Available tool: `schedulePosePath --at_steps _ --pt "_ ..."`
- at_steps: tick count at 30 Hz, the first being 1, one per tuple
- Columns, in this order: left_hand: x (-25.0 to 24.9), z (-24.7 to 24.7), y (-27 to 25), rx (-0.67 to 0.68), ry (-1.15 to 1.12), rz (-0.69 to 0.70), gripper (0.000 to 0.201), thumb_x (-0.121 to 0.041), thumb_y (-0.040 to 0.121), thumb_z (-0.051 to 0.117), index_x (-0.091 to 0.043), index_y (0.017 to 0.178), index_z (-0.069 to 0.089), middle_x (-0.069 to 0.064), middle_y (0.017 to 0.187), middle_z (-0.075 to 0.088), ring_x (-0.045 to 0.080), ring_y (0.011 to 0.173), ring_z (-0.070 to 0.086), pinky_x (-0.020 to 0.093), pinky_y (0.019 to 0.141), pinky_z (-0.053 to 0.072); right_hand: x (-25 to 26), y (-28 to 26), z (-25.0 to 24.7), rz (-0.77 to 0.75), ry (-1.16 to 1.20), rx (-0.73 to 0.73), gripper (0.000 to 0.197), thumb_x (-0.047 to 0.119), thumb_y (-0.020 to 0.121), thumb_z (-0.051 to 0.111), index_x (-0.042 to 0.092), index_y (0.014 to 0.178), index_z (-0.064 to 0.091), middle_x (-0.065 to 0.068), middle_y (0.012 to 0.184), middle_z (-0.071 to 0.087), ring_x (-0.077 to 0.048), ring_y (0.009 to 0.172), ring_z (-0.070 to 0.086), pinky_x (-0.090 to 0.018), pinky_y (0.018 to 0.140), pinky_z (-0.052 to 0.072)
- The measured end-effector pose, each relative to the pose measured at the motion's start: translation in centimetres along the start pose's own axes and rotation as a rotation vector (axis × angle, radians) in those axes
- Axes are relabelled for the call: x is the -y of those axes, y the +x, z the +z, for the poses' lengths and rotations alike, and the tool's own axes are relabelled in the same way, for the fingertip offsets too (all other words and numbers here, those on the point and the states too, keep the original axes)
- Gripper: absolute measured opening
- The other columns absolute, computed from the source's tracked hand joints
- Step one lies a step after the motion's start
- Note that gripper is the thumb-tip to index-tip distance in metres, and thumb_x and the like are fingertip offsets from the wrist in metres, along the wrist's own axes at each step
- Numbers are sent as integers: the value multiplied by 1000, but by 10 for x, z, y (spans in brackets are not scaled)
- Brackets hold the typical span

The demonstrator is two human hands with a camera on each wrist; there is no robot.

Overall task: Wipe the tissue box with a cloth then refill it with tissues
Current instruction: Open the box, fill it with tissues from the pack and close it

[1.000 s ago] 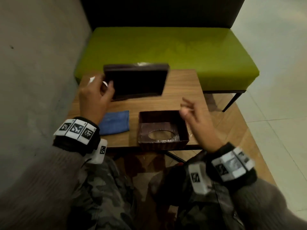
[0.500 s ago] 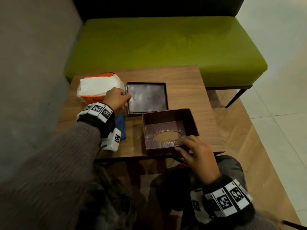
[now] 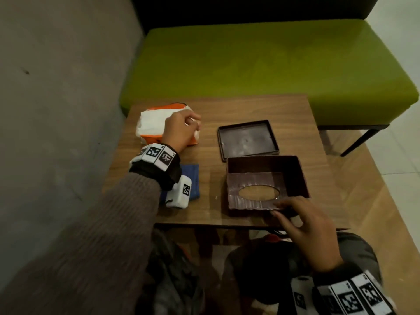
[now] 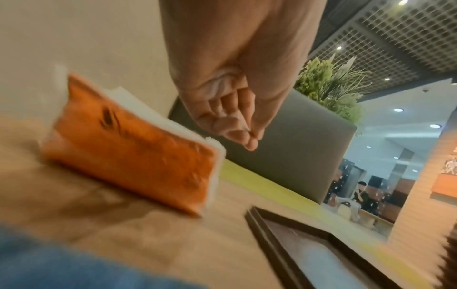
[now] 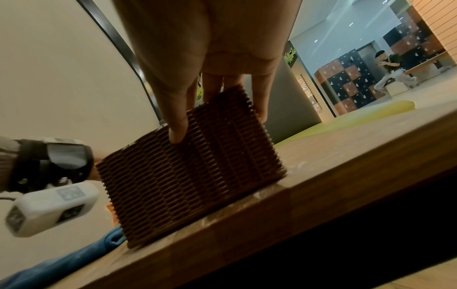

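The brown woven tissue box point(image 3: 268, 178) lies bottom-up and hollow near the table's front edge, its oval slot facing down. My right hand point(image 3: 284, 208) grips its near wall: in the right wrist view the thumb presses the woven side point(image 5: 193, 170) and the fingers hook over the rim. The box's flat base panel point(image 3: 247, 137) lies just behind it. An orange and white tissue pack point(image 3: 154, 123) sits at the back left. My left hand point(image 3: 193, 126) hovers at its right end, fingers curled, nothing plainly between them point(image 4: 247, 136). A blue cloth point(image 3: 193, 180) lies under my left wrist.
The small wooden table point(image 3: 250, 108) stands against a grey wall point(image 3: 56, 87) on the left. A green bench point(image 3: 261, 64) runs along its far side. The box sits close to the table's front edge point(image 5: 272, 211). Tiled floor lies to the right.
My left hand lowered the base panel onto the table, let it go and moved left to the tissue pack. My right hand dropped onto the box's near wall and has stayed there.
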State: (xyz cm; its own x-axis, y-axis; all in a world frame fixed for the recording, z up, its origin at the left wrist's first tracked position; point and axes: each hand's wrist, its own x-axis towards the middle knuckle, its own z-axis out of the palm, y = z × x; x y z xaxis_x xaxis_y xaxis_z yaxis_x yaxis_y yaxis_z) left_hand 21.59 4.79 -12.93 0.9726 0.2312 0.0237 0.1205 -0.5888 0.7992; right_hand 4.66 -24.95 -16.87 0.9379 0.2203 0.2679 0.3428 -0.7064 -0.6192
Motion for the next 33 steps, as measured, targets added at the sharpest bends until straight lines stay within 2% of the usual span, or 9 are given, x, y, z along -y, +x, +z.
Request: schedulePosePath --at_steps 3,5,7,11,14,19,23,29,33 --pt "16 -48 15 -130 366 199 17 -10 85 57 -12 98 68 4 85 63 22 78 56 32 75 45 -2 4 2 -1 43 3 11 26 84 68 25 91 59 13 87 56 -6 79 55 -17 68 42" --pt "29 -68 25 -53 639 325 20 -8 85 57 -9 102 67 12 95 65 33 90 58 43 81 47 -2 6 2 -5 61 13 10 28 82 65 26 89 57 13 86 54 -7 79 55 -17 68 41" --pt "37 -75 30 103 736 367 23 -11 84 63 -11 107 67 11 101 64 33 98 55 46 85 45 -4 6 2 0 86 30 10 29 82 64 27 89 57 11 87 55 -9 81 57 -19 68 43" --pt "35 -70 33 286 756 332 34 -24 82 70 -15 115 64 4 110 62 25 107 50 35 91 37 -7 3 1 -11 121 53 11 23 87 68 28 92 59 13 92 56 -10 87 60 -24 70 46" --pt "33 -63 34 372 780 323 38 -25 83 68 -15 119 62 5 116 61 24 113 49 31 92 35 -8 4 -1 -3 152 67 15 19 83 70 27 93 62 11 92 58 -12 87 61 -25 72 46" --pt "34 -61 38 354 661 286 32 -22 87 63 -13 117 63 6 115 63 22 101 58 31 86 41 -10 6 -1 4 166 53 8 21 83 72 18 89 67 7 89 60 -15 84 62 -32 71 47" --pt "37 -61 38 399 667 246 41 -23 80 72 -11 118 60 8 116 61 21 97 57 33 85 46 -9 6 -1 13 172 56 8 17 81 71 19 88 67 7 89 61 -13 86 62 -33 71 48" --pt "42 -51 39 354 648 175 47 -18 73 77 -11 115 55 9 118 51 15 85 49 27 77 40 -5 5 -4 -16 182 45 16 14 80 74 23 89 65 10 89 61 -9 86 61 -27 73 48" --pt "40 -48 41 317 716 179 33 -15 79 71 -6 109 57 11 112 59 25 97 55 25 75 34 -6 5 -3 -6 181 43 16 13 80 73 24 89 65 10 88 61 -8 86 61 -27 73 48"
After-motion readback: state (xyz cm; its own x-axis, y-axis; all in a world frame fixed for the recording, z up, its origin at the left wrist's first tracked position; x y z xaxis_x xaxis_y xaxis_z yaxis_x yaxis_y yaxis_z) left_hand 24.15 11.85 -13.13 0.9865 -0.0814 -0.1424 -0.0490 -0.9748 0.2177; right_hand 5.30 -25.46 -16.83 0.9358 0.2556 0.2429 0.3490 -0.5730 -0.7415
